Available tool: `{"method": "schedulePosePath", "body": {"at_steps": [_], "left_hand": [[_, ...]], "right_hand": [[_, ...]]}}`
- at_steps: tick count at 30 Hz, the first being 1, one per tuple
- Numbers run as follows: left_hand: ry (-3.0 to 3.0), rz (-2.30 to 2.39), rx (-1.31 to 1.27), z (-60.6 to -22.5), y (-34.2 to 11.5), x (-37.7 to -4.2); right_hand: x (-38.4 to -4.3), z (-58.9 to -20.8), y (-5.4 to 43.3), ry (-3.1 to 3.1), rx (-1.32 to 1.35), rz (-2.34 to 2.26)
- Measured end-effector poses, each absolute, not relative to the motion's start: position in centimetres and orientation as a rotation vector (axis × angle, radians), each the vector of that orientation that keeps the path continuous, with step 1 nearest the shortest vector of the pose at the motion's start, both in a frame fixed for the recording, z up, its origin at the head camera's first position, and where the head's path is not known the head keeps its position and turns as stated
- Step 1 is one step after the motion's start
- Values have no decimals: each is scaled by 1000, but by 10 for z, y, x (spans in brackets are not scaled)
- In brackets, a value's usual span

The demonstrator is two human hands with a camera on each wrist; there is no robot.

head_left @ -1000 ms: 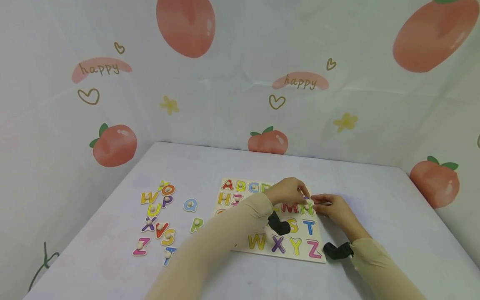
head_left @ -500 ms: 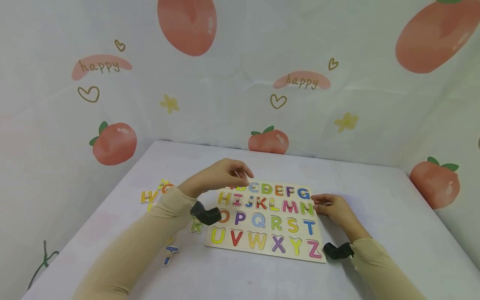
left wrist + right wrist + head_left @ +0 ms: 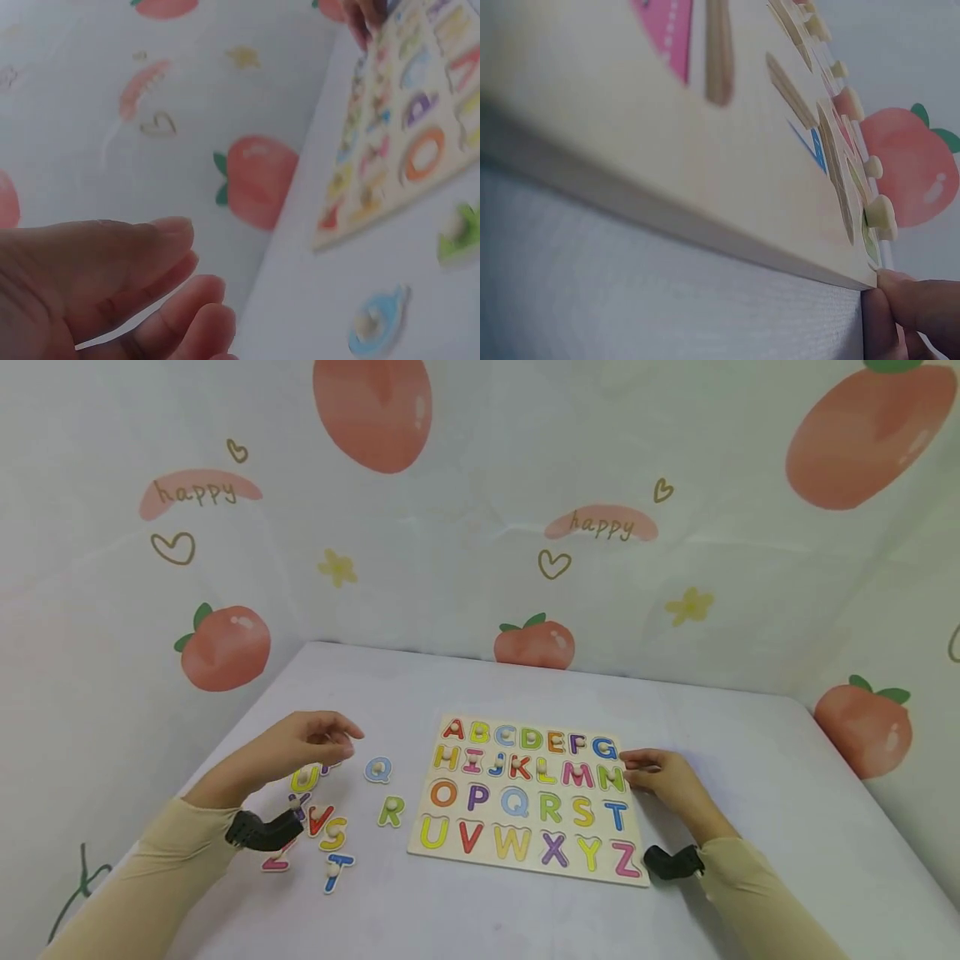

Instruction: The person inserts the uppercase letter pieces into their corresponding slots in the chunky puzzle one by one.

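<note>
Alphabet board [image 3: 536, 825], fourteen knobbed letters [image 3: 520, 767] seated, right hand [image 3: 662, 774] touching edge

Your head camera looks forward and down across the table [image 3: 750, 777] from farthest back, framing the whole letter board [image 3: 489, 817]. Your left-wrist view peers close past your left hand [image 3: 127, 292], tilted, toward backdrop [image 3: 90, 165] and board. Your right-wrist view skims low along the board's right edge, which the head view shares.

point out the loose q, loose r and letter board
Loose Q [image 3: 378, 768]: head view, on its knob.
Loose R [image 3: 391, 807]: head view, on its knob.
Letter board [image 3: 483, 860]: head view, bare wood near front edge.
</note>
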State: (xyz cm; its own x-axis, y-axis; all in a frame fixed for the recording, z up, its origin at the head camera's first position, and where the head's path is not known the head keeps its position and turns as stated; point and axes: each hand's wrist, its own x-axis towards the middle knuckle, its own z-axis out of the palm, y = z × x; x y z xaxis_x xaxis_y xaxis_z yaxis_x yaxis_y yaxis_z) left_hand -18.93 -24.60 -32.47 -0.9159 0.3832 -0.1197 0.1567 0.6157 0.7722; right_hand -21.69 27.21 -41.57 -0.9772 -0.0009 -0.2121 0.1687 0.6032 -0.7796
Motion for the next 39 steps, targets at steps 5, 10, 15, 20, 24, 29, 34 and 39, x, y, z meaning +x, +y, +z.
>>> {"method": "schedulePosePath", "body": {"at_steps": [5, 10, 15, 20, 24, 29, 34, 39], "left_hand": [[2590, 1173, 325, -340, -275, -181], [2662, 1160, 236, -352, -291, -185], [2701, 1148, 116, -368, -300, -202], [2738, 1113, 69, -380, -304, -225], [2734, 1091, 46, -384, -300, -239], [2702, 1029, 11, -386, -293, -247], [2723, 992, 27, -387, -288, -251], [2732, 972, 9, -387, -287, -253]], "right_hand": [[-215, -412, 271, 2648, 116, -1296], [-214, -411, 271, 2646, 114, -1293], [-215, -414, 272, 2633, 114, -1318], [-216, -415, 272, 2630, 112, -1339], [-216, -415, 272, 2612, 139, -1357], [-216, -416, 272, 2616, 130, -1360], [-214, -414, 270, 2630, 133, -1343], [-213, -412, 271, 2628, 111, -1356]]}}
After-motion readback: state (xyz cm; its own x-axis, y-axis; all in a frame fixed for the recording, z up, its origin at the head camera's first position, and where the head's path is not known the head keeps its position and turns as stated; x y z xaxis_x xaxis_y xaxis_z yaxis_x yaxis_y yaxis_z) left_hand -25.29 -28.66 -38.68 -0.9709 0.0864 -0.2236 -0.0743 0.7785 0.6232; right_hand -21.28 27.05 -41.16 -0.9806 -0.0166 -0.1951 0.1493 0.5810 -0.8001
